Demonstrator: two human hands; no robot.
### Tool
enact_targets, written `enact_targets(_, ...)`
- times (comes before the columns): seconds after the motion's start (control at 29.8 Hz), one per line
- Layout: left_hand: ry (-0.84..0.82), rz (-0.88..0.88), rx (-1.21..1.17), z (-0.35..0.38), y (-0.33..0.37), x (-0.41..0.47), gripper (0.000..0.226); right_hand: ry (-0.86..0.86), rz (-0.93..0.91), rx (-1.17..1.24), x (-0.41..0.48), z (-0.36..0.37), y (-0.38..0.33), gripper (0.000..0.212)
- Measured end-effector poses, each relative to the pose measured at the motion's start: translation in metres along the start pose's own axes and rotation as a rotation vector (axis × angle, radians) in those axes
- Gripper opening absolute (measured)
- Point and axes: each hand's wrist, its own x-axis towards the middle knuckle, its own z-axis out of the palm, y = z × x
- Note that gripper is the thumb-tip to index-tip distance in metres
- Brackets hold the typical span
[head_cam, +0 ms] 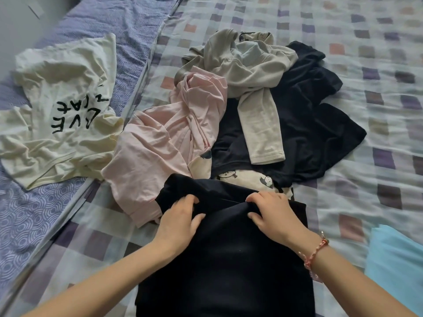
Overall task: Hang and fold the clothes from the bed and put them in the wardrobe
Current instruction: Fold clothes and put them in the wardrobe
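Checked cotton in lilac, grey and pink squares covers the bed (343, 65), which fills almost the whole view. Along its left edge lies a second cover (34, 225), violet with small white curved lines. At the near edge, in the middle, a navy garment (229, 259) is spread flat, and its far end is raised in a fold. Behind it, toward the middle of the bed, is a heap of clothes. A black garment (309, 110) makes the right part of the heap, and a pink top (160, 138), twisted, makes the left part. A cream T-shirt (57, 110) with black letters lies apart from the heap, on the violet cover at the left edge. A beige long-sleeved top (251, 72) lies over the black garment, with one sleeve stretched toward the near edge. A light blue cloth (396, 266) shows at the near right corner. A cream cloth with panda prints (247, 178) looks out between the heap and the navy garment. The left hand (180, 216) grips the raised fold of the navy garment, fingers curled into it and thumb apart on top. The right hand (272, 211) grips the same fold just beside it, fingers curled in, thumb spread. A pink bracelet (315, 252) sits on the right wrist.
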Motion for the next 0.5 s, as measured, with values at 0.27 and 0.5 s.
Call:
enact_targets(0.27,-0.248,-0.369,0.272,-0.002,-0.011,-0.003,0.050,0.008,-0.018,0.259,-0.002,-0.013,0.004,0.024)
enact_targets(0.5,-0.476,-0.670,-0.009,-0.019,-0.046,-0.012,0.055,-0.349,-0.015,0.170,0.013,-0.007,-0.026,0.031)
